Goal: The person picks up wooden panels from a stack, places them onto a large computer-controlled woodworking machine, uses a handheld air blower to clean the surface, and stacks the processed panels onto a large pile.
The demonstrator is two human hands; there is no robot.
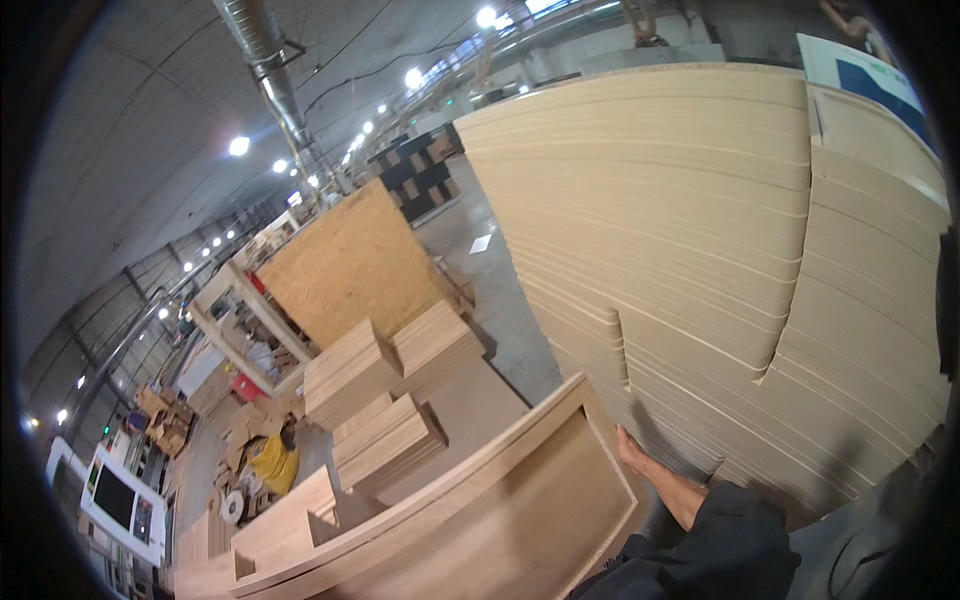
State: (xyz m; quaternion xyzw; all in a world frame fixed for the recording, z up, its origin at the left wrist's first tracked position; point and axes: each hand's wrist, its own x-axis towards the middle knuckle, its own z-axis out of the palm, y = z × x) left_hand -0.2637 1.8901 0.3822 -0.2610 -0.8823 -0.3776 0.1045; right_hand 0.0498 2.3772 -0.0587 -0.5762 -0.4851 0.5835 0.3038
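Note:
A long, light wooden panel with a raised frame-like edge (545, 500) slants across the lower middle of the view. At its right end is my right hand (634, 455), fingers closed about the panel's edge and partly hidden by it. A dark sleeve covers that forearm. My left hand is out of sight. Just beyond the panel, several neat piles of pale wooden boards (350, 370) rest on a flat surface.
A tall stack of beige sheets (650, 200) rises close on the right, with notches in its side. Further off stand an upright chipboard sheet (345, 265) and a yellow sack (273, 463). A machine control screen (115, 497) is at the lower left.

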